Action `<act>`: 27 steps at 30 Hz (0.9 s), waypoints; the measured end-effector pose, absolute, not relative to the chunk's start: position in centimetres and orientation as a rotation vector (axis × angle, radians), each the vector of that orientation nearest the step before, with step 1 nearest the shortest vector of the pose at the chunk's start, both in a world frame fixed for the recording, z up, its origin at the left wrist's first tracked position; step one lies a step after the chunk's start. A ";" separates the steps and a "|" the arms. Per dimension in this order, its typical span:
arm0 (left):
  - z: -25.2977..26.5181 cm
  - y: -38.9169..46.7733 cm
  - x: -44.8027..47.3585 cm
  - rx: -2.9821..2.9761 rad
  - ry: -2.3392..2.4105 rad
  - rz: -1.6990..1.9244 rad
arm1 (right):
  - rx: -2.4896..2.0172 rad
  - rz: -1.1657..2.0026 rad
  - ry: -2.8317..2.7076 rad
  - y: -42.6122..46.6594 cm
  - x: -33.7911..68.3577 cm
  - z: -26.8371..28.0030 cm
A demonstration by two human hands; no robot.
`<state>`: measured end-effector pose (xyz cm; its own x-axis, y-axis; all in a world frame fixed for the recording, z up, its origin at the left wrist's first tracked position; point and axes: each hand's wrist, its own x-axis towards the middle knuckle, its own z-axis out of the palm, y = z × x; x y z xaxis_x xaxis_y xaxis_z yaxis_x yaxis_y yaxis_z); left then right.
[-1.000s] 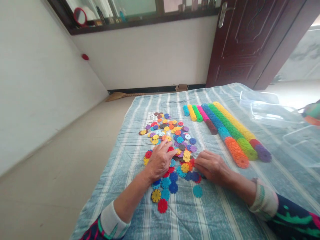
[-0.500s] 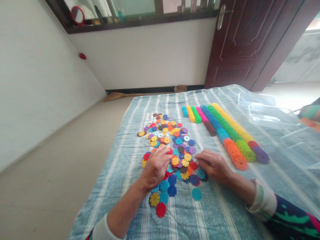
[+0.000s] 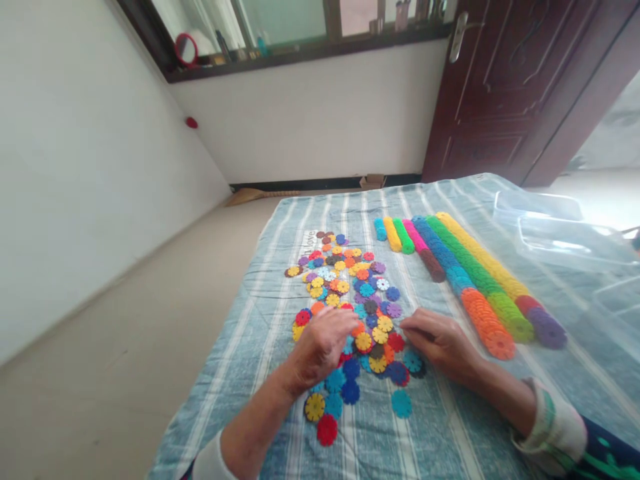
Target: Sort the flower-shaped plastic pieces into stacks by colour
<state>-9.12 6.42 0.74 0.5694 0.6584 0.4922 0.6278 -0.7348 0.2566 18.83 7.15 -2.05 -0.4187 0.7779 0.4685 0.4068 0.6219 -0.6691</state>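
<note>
A loose heap of flower-shaped plastic discs (image 3: pixel 380 335) in many colours lies on the striped cloth. Over its left part reaches my left hand (image 3: pixel 323 343), palm down, fingers stretched out and slightly curved, the tips beside an orange disc (image 3: pixel 358 329). At the heap's right edge is my right hand (image 3: pixel 440 340), thumb and fingers pinched together; whatever they may hold is hidden. Beyond it lie rows of discs stacked by colour: a row ending in orange (image 3: pixel 489 327), one ending in light green (image 3: pixel 505 313) and one ending in purple (image 3: pixel 547 328).
Shorter rows, among them a pink and brown one (image 3: pixel 425 253), lie farther back. Clear plastic boxes (image 3: pixel 575 240) stand at the right. The striped cloth (image 3: pixel 240 400) ends at the left above the floor. A door (image 3: pixel 490 113) is behind.
The view has shifted, so everything sits a little farther right and lower. My left fingers have moved slightly right across the heap. My right hand stays pinched at its edge.
</note>
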 end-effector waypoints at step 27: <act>0.5 8.9 -12.0 2.377 1.640 1.083 | -0.906 0.602 -2.084 7.0 18.6 -2.5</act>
